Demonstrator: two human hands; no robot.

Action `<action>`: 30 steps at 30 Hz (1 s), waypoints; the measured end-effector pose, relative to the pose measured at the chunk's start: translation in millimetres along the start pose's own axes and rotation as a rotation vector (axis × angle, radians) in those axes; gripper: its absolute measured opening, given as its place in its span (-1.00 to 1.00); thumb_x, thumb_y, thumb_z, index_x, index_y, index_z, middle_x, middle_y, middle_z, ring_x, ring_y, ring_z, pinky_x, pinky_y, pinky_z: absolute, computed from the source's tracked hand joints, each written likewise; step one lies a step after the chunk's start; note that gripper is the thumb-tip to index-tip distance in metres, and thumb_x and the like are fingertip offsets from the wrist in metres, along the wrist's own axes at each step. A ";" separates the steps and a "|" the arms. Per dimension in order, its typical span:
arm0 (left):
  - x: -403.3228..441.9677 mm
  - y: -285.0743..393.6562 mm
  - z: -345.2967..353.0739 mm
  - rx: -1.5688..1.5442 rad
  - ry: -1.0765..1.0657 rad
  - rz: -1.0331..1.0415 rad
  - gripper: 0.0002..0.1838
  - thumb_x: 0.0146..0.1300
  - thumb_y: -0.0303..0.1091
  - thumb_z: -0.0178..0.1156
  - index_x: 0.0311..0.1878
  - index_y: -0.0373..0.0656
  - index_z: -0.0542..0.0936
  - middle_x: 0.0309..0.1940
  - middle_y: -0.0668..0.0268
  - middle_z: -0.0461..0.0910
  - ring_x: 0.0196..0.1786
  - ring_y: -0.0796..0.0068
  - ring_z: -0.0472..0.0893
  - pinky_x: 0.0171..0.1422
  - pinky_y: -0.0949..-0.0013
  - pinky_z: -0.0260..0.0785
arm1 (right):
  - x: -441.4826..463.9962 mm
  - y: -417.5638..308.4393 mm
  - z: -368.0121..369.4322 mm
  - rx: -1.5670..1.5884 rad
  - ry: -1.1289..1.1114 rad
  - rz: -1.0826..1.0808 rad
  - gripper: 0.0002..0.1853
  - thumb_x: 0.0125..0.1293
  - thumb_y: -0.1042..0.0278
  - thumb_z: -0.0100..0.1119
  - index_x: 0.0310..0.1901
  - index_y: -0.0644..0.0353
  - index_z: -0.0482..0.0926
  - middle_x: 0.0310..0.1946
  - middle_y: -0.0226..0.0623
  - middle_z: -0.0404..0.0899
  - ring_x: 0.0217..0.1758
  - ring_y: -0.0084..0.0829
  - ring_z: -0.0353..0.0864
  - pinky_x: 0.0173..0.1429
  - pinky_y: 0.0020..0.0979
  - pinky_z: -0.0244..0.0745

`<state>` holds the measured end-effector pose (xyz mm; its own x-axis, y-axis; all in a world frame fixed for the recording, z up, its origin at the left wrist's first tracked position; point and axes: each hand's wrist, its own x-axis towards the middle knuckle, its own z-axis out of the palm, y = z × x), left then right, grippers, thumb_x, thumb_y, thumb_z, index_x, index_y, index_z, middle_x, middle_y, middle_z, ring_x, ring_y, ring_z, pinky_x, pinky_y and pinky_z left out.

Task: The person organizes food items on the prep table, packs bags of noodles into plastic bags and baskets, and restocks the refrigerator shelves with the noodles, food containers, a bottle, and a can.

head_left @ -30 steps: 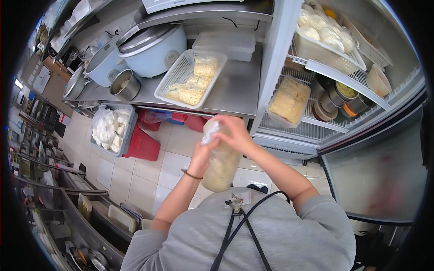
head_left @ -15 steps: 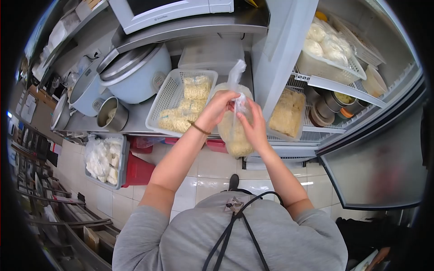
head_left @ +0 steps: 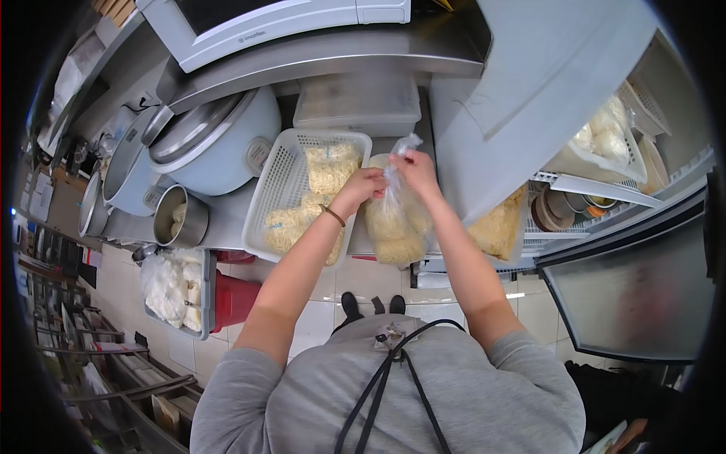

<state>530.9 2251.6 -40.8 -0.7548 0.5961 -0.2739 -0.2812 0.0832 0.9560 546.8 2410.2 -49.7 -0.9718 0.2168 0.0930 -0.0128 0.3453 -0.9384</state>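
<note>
Counter [head_left: 226, 221] leaves scant room between basket [head_left: 281, 175] and bag [head_left: 395, 219].

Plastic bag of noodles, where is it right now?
In the head view, the plastic bag of noodles is near centre, right of the white perforated basket, its neck between the left hand and right hand.

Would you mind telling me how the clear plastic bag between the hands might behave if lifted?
The plastic bag would probably feel floppy, as its film looks thin and creased. Its pale contents might swing or shift, since the bag bulges beyond a gathered neck.
</note>
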 end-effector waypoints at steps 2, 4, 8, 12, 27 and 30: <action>-2.9 9.3 6.8 0.299 0.274 0.151 -0.84 0.05 -0.45 0.12 -0.28 -0.27 0.53 -0.48 0.27 0.52 -0.46 0.51 0.51 -0.36 0.45 0.37 | 9.1 -1.9 2.4 0.016 0.034 -0.025 -0.75 0.11 0.23 0.18 -0.45 0.29 0.52 -0.67 -0.43 0.39 -0.60 -0.61 0.31 -0.48 -0.53 0.25; 1.3 13.2 7.7 0.461 0.290 0.300 -0.86 0.01 -0.46 0.13 -0.33 -0.26 0.54 -0.52 0.21 0.53 -0.49 0.42 0.52 -0.39 0.41 0.37 | 9.6 -0.1 5.9 0.031 0.067 -0.052 -0.74 0.13 0.23 0.17 -0.51 0.28 0.52 -0.75 -0.48 0.34 -0.66 -0.64 0.27 -0.52 -0.56 0.23; 9.6 24.6 -2.9 0.770 0.351 0.597 -0.90 -0.09 -0.52 0.10 -0.44 -0.25 0.56 -0.57 0.10 0.52 -0.48 0.17 0.53 -0.38 0.32 0.36 | 0.3 -0.5 1.8 0.127 0.080 0.048 -0.75 0.15 0.23 0.15 -0.50 0.26 0.50 -0.66 -0.46 0.41 -0.59 -0.66 0.33 -0.48 -0.58 0.26; 6.0 49.8 -3.3 0.889 0.287 0.814 -0.87 -0.10 -0.56 0.04 -0.44 -0.26 0.55 -0.57 0.07 0.52 -0.48 0.06 0.51 -0.38 0.28 0.36 | -20.4 -7.0 4.1 0.341 0.174 0.119 -0.78 0.08 0.28 0.18 -0.32 0.25 0.52 -0.58 -0.37 0.52 -0.52 -0.51 0.48 -0.38 -0.49 0.37; 43.9 20.0 -32.2 0.838 -0.366 0.444 -0.71 -0.01 -0.39 0.17 -0.15 -0.13 0.57 -0.16 0.23 0.56 -0.12 0.36 0.55 -0.01 0.35 0.36 | -62.2 -14.7 14.8 -0.212 0.318 -0.111 -0.85 0.03 0.49 0.11 -0.32 0.28 0.45 -0.37 -0.08 0.52 -0.32 -0.13 0.52 -0.23 -0.27 0.39; 45.9 17.2 -15.4 1.005 -0.168 0.777 -0.86 0.01 -0.37 0.10 -0.47 -0.27 0.50 -0.45 0.08 0.51 -0.33 0.08 0.49 -0.21 0.17 0.34 | -78.1 -3.5 5.3 -0.545 0.274 -0.236 -0.93 0.03 0.54 0.06 -0.40 0.26 0.43 -0.45 -0.12 0.48 -0.35 -0.08 0.47 -0.27 -0.21 0.35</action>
<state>482.3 2268.1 -38.5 -0.4145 0.8460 0.3354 0.8221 0.1900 0.5368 621.4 2387.2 -55.4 -0.8615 0.2787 0.4244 -0.0268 0.8098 -0.5861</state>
